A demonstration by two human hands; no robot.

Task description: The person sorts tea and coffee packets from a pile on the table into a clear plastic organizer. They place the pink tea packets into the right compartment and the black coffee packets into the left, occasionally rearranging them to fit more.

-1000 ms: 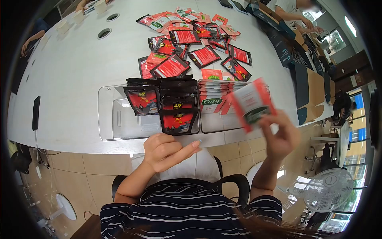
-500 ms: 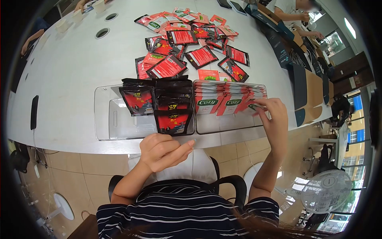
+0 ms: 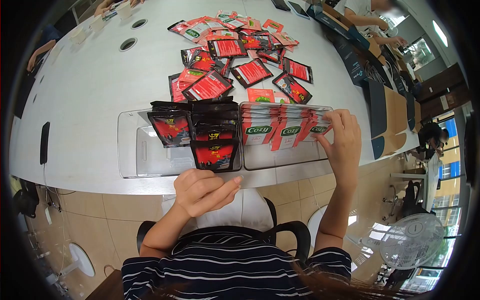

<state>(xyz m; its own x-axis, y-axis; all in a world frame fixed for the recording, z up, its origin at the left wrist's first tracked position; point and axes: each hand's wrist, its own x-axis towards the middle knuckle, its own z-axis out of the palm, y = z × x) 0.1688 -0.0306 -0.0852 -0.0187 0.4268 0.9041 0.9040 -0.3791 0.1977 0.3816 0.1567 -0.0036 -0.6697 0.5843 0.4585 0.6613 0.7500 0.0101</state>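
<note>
My right hand (image 3: 342, 137) pinches a red-and-white Cozy tea sachet (image 3: 315, 129) at the right end of the right clear tray (image 3: 280, 164). Other Cozy sachets (image 3: 258, 131) stand upright in rows beside it in that tray. In the left clear tray (image 3: 129, 172), black-and-red G7 coffee sachets (image 3: 215, 154) are packed in two columns, the front ones leaning toward me. My left hand (image 3: 205, 192) hovers just in front of this tray at the table's edge, fingers curled in; I see nothing in it.
Behind the trays lies a loose pile of mixed sachets (image 3: 227, 48) on the white table (image 3: 85, 125). A black strip (image 3: 45, 143) is at the left. Open cardboard boxes (image 3: 387, 117) line the right side, where another person (image 3: 362, 22) sits. Paper cups (image 3: 124, 10) stand far left.
My right hand has risen slightly, and the Cozy sachet at its fingertips now stands more upright in line with the others. My left hand has barely moved.
</note>
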